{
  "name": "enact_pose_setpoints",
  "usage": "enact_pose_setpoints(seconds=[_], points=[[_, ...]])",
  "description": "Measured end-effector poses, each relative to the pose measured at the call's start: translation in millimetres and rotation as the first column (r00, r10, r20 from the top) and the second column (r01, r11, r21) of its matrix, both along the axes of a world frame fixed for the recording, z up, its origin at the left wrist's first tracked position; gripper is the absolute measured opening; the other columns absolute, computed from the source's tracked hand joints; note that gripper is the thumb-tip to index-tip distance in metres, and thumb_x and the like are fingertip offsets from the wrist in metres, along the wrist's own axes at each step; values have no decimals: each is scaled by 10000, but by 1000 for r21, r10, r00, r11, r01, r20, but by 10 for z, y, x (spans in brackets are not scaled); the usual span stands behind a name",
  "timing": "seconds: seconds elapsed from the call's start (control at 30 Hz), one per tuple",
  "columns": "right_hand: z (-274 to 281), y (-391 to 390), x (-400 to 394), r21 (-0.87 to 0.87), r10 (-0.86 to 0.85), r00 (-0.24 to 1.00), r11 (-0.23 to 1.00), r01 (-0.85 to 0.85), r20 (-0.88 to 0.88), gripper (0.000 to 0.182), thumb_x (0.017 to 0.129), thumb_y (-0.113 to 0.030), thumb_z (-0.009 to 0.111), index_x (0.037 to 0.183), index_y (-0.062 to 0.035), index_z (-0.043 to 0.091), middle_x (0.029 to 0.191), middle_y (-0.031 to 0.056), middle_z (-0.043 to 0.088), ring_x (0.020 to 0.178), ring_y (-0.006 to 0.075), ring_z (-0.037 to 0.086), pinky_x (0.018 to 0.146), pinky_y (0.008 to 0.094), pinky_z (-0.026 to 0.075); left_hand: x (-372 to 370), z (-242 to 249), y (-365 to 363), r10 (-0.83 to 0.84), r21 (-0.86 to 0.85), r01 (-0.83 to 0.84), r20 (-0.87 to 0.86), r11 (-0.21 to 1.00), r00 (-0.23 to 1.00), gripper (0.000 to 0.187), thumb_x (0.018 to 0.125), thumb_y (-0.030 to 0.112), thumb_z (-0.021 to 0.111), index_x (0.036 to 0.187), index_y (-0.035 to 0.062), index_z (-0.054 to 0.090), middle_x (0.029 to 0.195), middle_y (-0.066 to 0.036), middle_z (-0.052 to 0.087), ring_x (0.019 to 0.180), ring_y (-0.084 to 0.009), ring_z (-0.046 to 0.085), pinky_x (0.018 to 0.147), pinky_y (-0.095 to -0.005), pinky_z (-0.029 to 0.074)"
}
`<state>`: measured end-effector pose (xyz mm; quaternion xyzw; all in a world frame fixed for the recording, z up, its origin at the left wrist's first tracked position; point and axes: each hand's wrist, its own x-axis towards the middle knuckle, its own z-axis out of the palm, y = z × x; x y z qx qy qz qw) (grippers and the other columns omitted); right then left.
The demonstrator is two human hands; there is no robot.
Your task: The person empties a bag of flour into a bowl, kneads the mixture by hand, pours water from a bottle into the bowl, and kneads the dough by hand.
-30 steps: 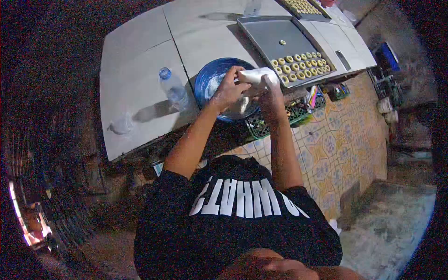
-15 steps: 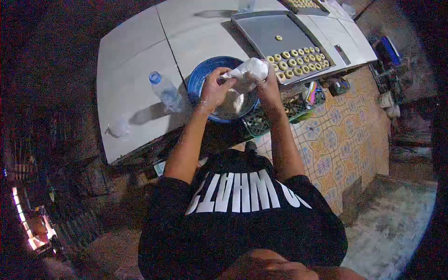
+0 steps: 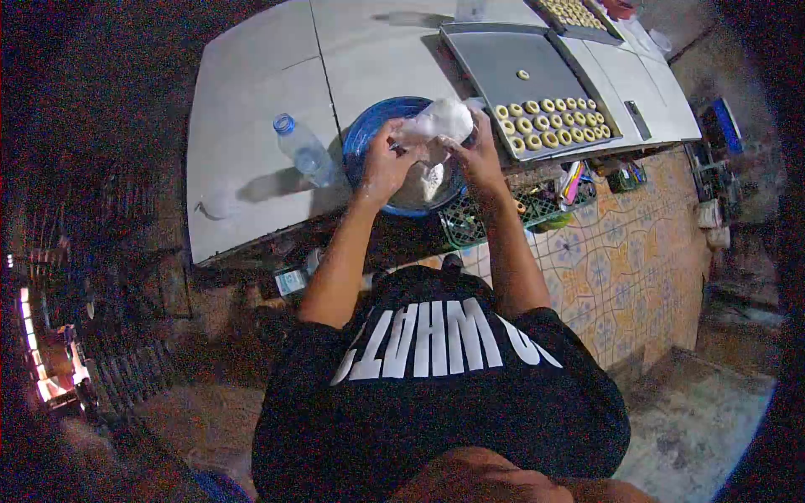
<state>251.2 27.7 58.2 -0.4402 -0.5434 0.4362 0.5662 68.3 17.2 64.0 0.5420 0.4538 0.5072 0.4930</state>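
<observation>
Over the blue basin (image 3: 358, 138), a white bag (image 3: 443, 121), apparently plastic with pale contents, is held up between both hands. My left hand (image 3: 386, 166) is closed on its left end, with fingers and thumb pinching. The fingers of my right hand (image 3: 480, 155) wrap round the fuller right end. Inside the basin, below the bag, lies a white heap (image 3: 432, 182) that looks like powder or dough; its exact kind cannot be made out. A clear plastic bottle (image 3: 303, 152) with some liquid stands left of the basin.
A metal tray (image 3: 511, 59) with rows of ring-shaped dough pieces (image 3: 549, 123) lies to the right, and a second filled tray (image 3: 579, 18) is behind it. A dark phone-like object (image 3: 638, 120) rests near the table edge. Green crates (image 3: 470, 228) stand below the table.
The view has shifted, so the table and trays appear farther right. The bag's fuller end is raised and bulges more, and the fingers of my right hand have moved round it.
</observation>
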Motion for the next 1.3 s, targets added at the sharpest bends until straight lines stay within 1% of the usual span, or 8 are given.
enact_pose_setpoints(seconds=[0.1, 0.23, 0.37, 0.67, 0.87, 0.93, 1.13, 1.3], points=[[99, -4, 20, -51, 65, 992, 996, -71, -108, 777, 708, -115, 804, 1340, -29, 361, 1270, 136, 482, 1183, 235, 492, 980, 366, 437, -4, -67, 44, 32, 167, -2, -176, 986, 984, 476, 744, 68, 782, 1136, 62, 512, 980, -129, 647, 912, -172, 620, 759, -303, 513], [67, 12, -85, 106, 16, 1000, 994, -14, -24, 705, 748, -119, 766, 1334, -27, 385, 1290, 127, 455, 1205, 233, 458, 1012, 354, 386, 55, 105, -22, 22, -54, -29, -116, 998, 993, 473, 740, 17, 750, 1133, 68, 491, 996, -123, 644, 948, -191, 622, 781, -327, 505], [19, 57, 21, 101, 139, 988, 986, -132, -63, 709, 725, -79, 754, 1330, -34, 388, 1277, 121, 461, 1216, 228, 443, 1019, 355, 375, 51, -251, 110, 155, 122, -132, -205, 984, 966, 493, 724, 8, 744, 1146, 51, 493, 994, -116, 643, 922, -192, 623, 785, -328, 501], [48, 25, 102, 77, 43, 992, 996, -34, -119, 697, 716, 44, 686, 1331, -54, 372, 1289, 121, 457, 1246, 249, 434, 1027, 367, 384, 166, -27, 70, 148, 135, -125, -174, 983, 974, 471, 724, -17, 723, 1139, 43, 507, 985, -92, 628, 920, -173, 609, 798, -315, 503], [105, -17, 189, 109, 1, 1000, 994, -3, 24, 622, 767, 40, 686, 1307, -39, 388, 1241, 101, 511, 1151, 202, 512, 961, 335, 436, 208, -41, 95, 53, 100, -53, -5, 994, 999, 463, 705, -73, 703, 1114, 47, 522, 976, -82, 619, 902, -164, 607, 786, -304, 505], [-118, 66, 211, 57, -74, 993, 995, 79, -93, 609, 763, 40, 689, 1292, -37, 398, 1226, 97, 516, 1144, 201, 516, 961, 332, 435, 240, 33, 99, 97, 130, -74, -176, 989, 980, 457, 698, -111, 671, 1102, 46, 525, 961, -86, 624, 894, -164, 616, 785, -298, 510], [-175, 155, 405, 68, 54, 992, 996, -61, 110, 651, 736, 15, 698, 1308, -8, 388, 1260, 134, 491, 1209, 236, 477, 1016, 344, 390, 258, 29, 94, 113, 48, -112, -24, 993, 993, 448, 692, -160, 595, 1090, 38, 540, 942, -86, 634, 907, -166, 629, 781, -303, 520], [-23, 221, 388, 109, 86, 994, 990, -92, 63, 519, 761, 72, 647, 1234, -25, 456, 1192, 108, 552, 1109, 212, 553, 942, 334, 461, 305, -106, 196, 221, 171, -194, -155, 966, 963, 470, 706, -114, 649, 1147, 32, 576, 1018, -103, 664, 901, -199, 649, 788, -314, 517]])
